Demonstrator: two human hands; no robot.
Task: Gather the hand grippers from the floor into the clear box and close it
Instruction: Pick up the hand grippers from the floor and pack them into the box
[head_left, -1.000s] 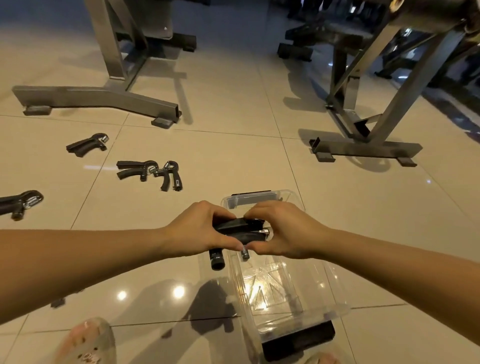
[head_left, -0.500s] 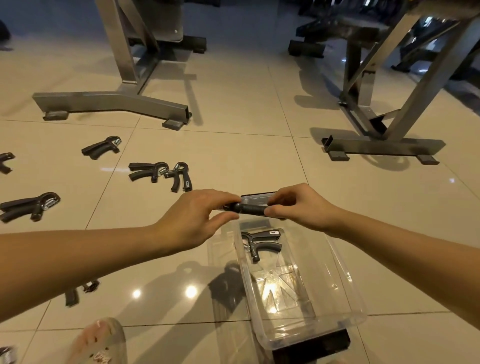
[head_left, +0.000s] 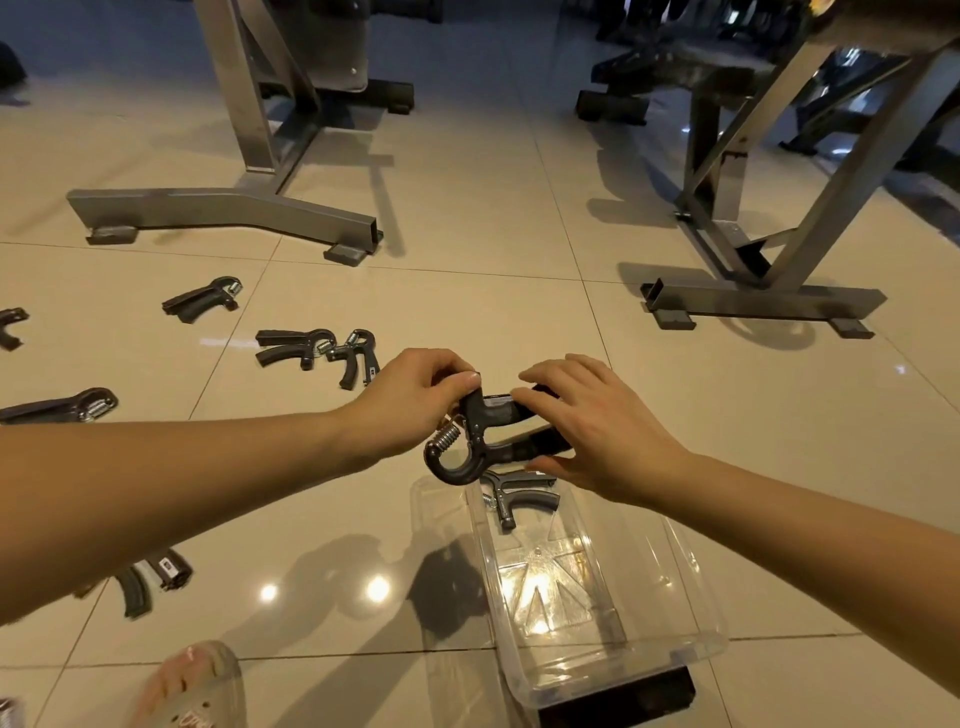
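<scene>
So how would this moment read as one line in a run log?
phase: loading | left hand: pinches held gripper | right hand: holds its handles | clear box: open, one gripper inside | floor grippers: not yet gathered

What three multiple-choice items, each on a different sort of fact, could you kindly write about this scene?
1. Where is the held hand gripper? A) over the clear box's far end B) on the floor C) on a metal frame.
2. How many grippers lie inside the box? A) none B) one C) three.
3. The box is: A) lidded B) open C) overturned.
Answers: 1A, the left hand and right hand hold it there; 2B, a lone gripper lies on its bottom; 3B, nothing covers its top.
</scene>
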